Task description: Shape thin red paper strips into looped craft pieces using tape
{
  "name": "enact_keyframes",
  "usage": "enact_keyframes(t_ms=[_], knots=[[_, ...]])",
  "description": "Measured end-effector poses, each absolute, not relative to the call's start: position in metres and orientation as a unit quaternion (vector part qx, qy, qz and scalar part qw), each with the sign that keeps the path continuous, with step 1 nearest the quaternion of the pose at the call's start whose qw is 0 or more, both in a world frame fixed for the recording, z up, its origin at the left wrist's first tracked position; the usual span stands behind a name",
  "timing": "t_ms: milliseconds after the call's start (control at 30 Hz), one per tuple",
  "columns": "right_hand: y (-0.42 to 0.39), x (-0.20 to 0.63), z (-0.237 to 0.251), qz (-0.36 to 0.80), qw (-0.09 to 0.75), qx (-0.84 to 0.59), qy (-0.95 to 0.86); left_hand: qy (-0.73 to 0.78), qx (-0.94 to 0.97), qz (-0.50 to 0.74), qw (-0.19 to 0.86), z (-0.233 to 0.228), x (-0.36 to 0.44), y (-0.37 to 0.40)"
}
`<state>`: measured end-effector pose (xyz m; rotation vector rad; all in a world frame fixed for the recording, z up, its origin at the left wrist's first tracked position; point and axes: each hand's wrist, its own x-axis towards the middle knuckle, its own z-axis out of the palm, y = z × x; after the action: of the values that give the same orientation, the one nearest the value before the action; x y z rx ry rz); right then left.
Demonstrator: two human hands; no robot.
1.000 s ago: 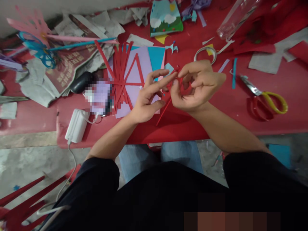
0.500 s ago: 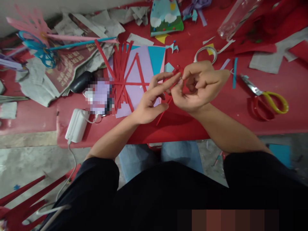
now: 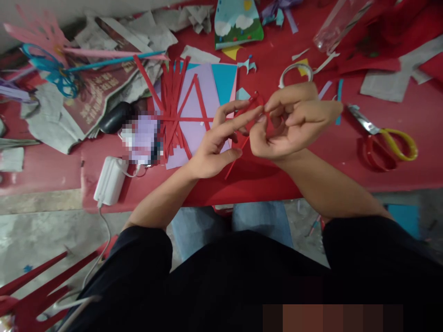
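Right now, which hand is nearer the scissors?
Right. The right hand is just left of the scissors on the table; the left hand lies farther left, beyond the right hand.

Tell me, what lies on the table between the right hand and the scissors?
In the head view, only a short blue paper strip beside the right hand; then bare red table up to the scissors.

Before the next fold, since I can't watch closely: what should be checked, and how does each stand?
1. Red paper strip pinched between both hands: ok.
2. Left hand fingertips meet right hand at the strip: ok.
3. Strip's loose tail free, over the table: ok.
4. Spare red strips lying beside the left hand: ok.
5. Scissors apart from the hands: ok.
6. Strip untorn: cannot tell.
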<state>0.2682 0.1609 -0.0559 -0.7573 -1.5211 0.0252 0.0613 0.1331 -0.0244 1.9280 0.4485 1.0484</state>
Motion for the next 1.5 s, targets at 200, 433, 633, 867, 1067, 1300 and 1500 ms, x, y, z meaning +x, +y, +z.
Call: enact_keyframes(t_ms=[200, 433, 633, 867, 1067, 1300, 1500], knots=[[0.138, 0.266, -0.016, -0.026, 0.663, -0.353, -0.659, 0.183, 0.794, 0.415, 0.405, -0.019, 0.062, 0.133], [0.143, 0.271, -0.031, 0.032, 0.632, -0.36, -0.686, 0.174, 0.81, 0.422, 0.369, -0.02, 0.062, 0.134], [0.147, 0.277, -0.049, 0.017, 0.6, -0.399, -0.693, 0.176, 0.822, 0.402, 0.364, -0.02, 0.062, 0.134], [0.145, 0.268, -0.032, -0.016, 0.644, -0.356, -0.677, 0.151, 0.838, 0.387, 0.355, -0.025, 0.066, 0.134], [0.153, 0.261, -0.012, -0.089, 0.729, -0.268, -0.623, 0.133, 0.847, 0.378, 0.35, -0.024, 0.068, 0.133], [0.142, 0.263, -0.005, -0.094, 0.691, -0.315, -0.644, 0.135, 0.84, 0.381, 0.361, -0.024, 0.071, 0.131], [0.138, 0.264, -0.012, -0.047, 0.67, -0.324, -0.666, 0.169, 0.812, 0.394, 0.395, -0.026, 0.068, 0.128]])
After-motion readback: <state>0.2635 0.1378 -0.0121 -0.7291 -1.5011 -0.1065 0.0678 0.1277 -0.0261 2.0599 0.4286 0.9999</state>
